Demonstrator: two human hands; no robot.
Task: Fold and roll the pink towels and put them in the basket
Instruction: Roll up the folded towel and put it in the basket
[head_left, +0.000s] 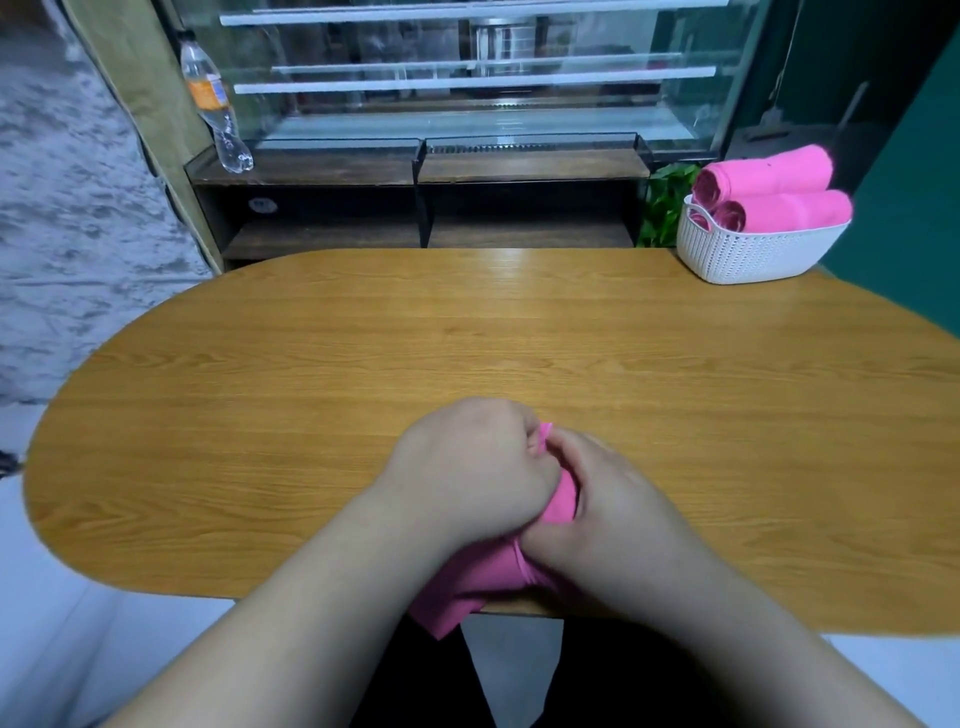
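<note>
A pink towel (493, 571) lies at the near edge of the wooden table (363, 353), one corner hanging over the edge. My left hand (467, 467) and my right hand (608, 509) sit side by side on it, fingers curled round the bunched cloth; a small pink tip shows between them. Most of the towel is hidden under my hands. A white woven basket (753, 254) stands at the far right of the table and holds rolled pink towels (769, 192), stacked.
Behind the table stands a glass display case (467, 78) on a dark wooden shelf unit (415, 171). A plastic bottle (215, 104) leans on the shelf at the left. Green leaves (665, 202) show beside the basket.
</note>
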